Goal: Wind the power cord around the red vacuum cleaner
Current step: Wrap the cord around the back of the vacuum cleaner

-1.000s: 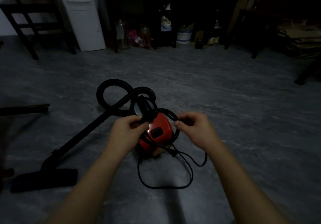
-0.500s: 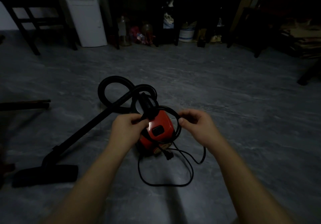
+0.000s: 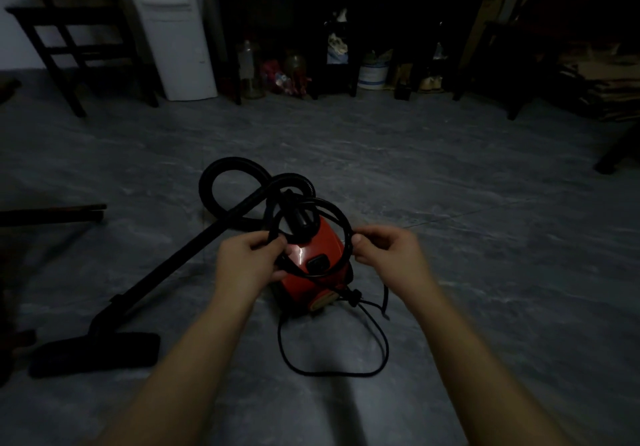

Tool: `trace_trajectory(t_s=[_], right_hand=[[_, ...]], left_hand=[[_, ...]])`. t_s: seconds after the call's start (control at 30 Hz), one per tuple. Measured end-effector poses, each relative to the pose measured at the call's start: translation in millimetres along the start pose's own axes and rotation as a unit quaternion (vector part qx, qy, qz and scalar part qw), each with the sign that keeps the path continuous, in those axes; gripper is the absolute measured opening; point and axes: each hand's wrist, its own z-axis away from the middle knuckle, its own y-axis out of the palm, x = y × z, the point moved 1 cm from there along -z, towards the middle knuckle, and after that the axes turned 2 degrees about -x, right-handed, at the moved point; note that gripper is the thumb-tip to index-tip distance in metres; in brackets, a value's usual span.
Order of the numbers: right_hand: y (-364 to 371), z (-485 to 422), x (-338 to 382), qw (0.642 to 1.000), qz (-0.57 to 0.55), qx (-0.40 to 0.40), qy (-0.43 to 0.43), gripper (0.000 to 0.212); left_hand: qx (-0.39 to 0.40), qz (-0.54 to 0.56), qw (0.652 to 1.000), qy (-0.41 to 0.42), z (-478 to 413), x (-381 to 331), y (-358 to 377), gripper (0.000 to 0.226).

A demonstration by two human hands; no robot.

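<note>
A small red vacuum cleaner point(image 3: 320, 265) sits on the grey floor in the middle of the view. Its black power cord point(image 3: 332, 212) forms a coil held above the body, and a loose loop of it point(image 3: 346, 373) lies on the floor in front, with the plug point(image 3: 353, 298) by the vacuum's near end. My left hand point(image 3: 247, 262) grips the coil's left side. My right hand point(image 3: 384, 255) pinches its right side. The black hose point(image 3: 221, 182) curls behind the vacuum.
A black wand point(image 3: 166, 269) runs left from the hose to a floor nozzle point(image 3: 97, 355). A dark wooden chair point(image 3: 69, 30) and a white cabinet point(image 3: 173, 30) stand at the back left. Jars, a bucket point(image 3: 372, 75) and dark furniture line the back wall.
The coil of cord has been lifted and widened over the vacuum's top. Both hands rose slightly, and the slack loop on the floor has shifted a little.
</note>
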Motion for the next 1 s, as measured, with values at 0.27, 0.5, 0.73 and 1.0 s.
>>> trace_trajectory(t_s=[0.27, 0.5, 0.73, 1.0], right_hand=[[0, -2, -2, 0.999, 0.017, -0.052, -0.004, 0.021], [-7, -1, -1, 0.997, 0.075, -0.019, -0.031, 0.024], [-2, 5, -1, 0.975, 0.207, 0.047, -0.057, 0.018], [1, 4, -1, 0.980, 0.188, 0.046, -0.047, 0.014]], left_hand=[[0.071, -0.088, 0.993, 0.030, -2, 3, 4, 0.006], [0.079, -0.188, 0.975, 0.091, -7, 5, 2, 0.012], [0.143, -0.312, 0.918, 0.196, 1, -5, 1, 0.029], [0.142, -0.373, 0.892, 0.212, 5, -8, 0, 0.020]])
